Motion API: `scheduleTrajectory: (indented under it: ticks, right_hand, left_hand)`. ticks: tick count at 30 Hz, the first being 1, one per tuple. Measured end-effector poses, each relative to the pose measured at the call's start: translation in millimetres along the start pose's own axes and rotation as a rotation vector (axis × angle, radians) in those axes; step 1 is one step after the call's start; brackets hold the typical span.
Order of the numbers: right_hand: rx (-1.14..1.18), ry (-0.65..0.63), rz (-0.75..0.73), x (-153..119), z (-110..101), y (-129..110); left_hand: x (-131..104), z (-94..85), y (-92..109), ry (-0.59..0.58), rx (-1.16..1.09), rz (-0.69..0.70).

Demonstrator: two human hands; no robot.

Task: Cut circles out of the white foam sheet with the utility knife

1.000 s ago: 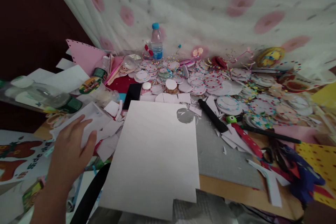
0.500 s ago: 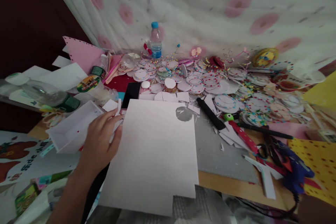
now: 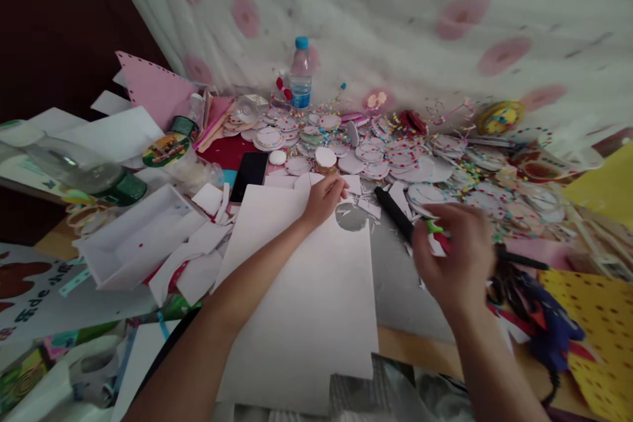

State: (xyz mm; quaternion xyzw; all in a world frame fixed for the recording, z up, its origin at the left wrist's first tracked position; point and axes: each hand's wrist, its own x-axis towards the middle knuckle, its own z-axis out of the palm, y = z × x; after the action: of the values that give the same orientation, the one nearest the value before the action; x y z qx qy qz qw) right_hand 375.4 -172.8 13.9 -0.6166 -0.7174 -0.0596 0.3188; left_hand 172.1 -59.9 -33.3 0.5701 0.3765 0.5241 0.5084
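A large white sheet (image 3: pixel 297 297) with a round hole near its top right corner lies over the grey mat (image 3: pixel 395 277). My left hand (image 3: pixel 324 199) rests at the sheet's top edge, left of the hole, fingers curled; whatever they hold, if anything, is too small to name. Over the right side of the mat, my right hand (image 3: pixel 455 250) is blurred by motion. It is beside a small green object (image 3: pixel 434 227) and a black stick-like tool (image 3: pixel 394 212); whether it grips either is unclear.
Decorated paper discs (image 3: pixel 370 151) are piled along the back beside a water bottle (image 3: pixel 301 76). A phone (image 3: pixel 248 176), a white box (image 3: pixel 141 234) and paper scraps stand left. At the right are a blue glue gun (image 3: pixel 554 323) and yellow dotted paper (image 3: pixel 601 336).
My left hand has moved right, from the sheet's left side to its top edge near the hole. My right hand has come into view at the right.
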Motion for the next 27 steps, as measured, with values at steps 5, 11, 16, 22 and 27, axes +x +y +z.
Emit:
scheduleTrajectory:
  ticks: [5,11,16,22,27]
  right_hand:
    - [-0.197,-0.171,0.021,7,47,9]
    - [-0.338,-0.302,0.040,13,63,18]
    - [-0.258,-0.302,0.104,16,64,29]
    - [0.490,-0.213,0.440,10,41,13]
    - [1.229,-0.424,0.870,-15,12,-25]
  left_hand:
    - [0,-13.9,-10,0.045,-0.054,-0.036]
    - [3,-16.4,-6,0.055,-0.133,-0.092]
    - [8,-17.9,-6,0.083,-0.196,-0.122]
    - [10,-18.7,-5,0.119,-0.234,-0.141]
    - [11,-18.4,-7,0.132,-0.252,-0.146]
